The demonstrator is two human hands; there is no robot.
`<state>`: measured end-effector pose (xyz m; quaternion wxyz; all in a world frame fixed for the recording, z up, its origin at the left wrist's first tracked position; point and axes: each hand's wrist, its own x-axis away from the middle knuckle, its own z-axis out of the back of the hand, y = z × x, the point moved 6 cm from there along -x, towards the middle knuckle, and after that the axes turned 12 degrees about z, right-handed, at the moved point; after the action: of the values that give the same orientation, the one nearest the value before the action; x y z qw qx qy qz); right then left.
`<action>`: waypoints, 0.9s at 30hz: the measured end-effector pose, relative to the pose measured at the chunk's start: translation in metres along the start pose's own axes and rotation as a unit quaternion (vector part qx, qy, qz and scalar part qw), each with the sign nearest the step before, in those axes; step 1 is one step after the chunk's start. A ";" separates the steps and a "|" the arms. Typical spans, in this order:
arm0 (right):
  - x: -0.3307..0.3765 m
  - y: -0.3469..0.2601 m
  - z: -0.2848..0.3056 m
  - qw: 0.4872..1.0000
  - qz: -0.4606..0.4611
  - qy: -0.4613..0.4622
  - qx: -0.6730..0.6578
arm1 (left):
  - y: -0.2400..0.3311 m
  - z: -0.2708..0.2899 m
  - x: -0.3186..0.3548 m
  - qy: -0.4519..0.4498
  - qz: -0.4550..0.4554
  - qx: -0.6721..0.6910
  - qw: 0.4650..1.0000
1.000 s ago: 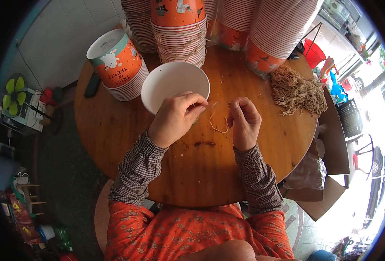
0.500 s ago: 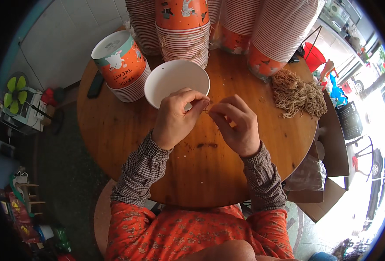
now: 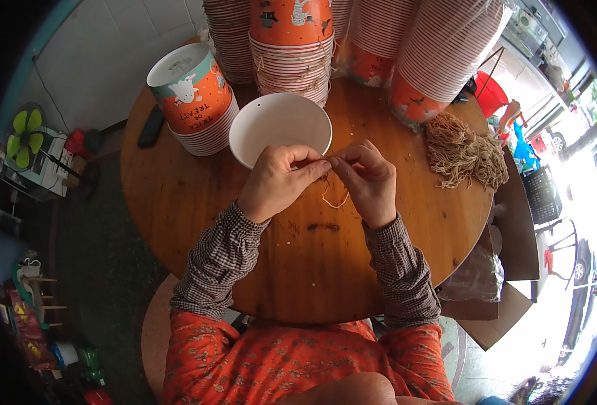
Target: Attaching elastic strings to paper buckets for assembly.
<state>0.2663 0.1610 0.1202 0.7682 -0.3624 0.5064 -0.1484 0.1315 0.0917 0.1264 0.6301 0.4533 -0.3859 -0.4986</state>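
Note:
My left hand point(image 3: 279, 181) and my right hand point(image 3: 369, 181) meet fingertip to fingertip above the table, just in front of a white-lined paper bucket point(image 3: 271, 121). Both hands pinch a thin piece of twine point(image 3: 334, 205), whose loose end curls down between them. The bucket stands mouth up, tipped slightly toward me, with a small hole near its far rim; my left hand covers part of its near rim. A tan bundle of twine point(image 3: 466, 152) lies at the right of the table.
A round wooden table point(image 3: 298, 277) lies under my hands. An upside-down stack of orange printed buckets point(image 3: 200, 101) stands at left beside a dark phone point(image 3: 151, 126). Taller bucket stacks point(image 3: 291, 67) line the back. Right of the table are open cardboard boxes point(image 3: 514, 236) and a red bucket point(image 3: 491, 94).
My right hand has come in against my left, closing the small gap between the fingertips. A curl of twine now hangs below them. The view has shifted slightly.

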 end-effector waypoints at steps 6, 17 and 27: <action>0.006 0.013 -0.002 0.992 -0.077 0.008 -0.104 | -0.002 -0.002 -0.002 0.002 -0.006 0.001 1.000; 0.014 0.016 -0.016 0.942 -0.212 -0.040 -0.255 | 0.008 0.007 0.002 0.050 -0.069 0.049 0.995; 0.017 0.021 -0.019 0.950 -0.166 0.026 -0.264 | 0.016 0.005 0.006 0.117 -0.134 -0.064 0.982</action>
<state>0.2543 0.1581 0.0903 0.5958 -0.6276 0.4799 -0.1445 0.1328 0.0867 0.1436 0.6258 0.5151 -0.2124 -0.5458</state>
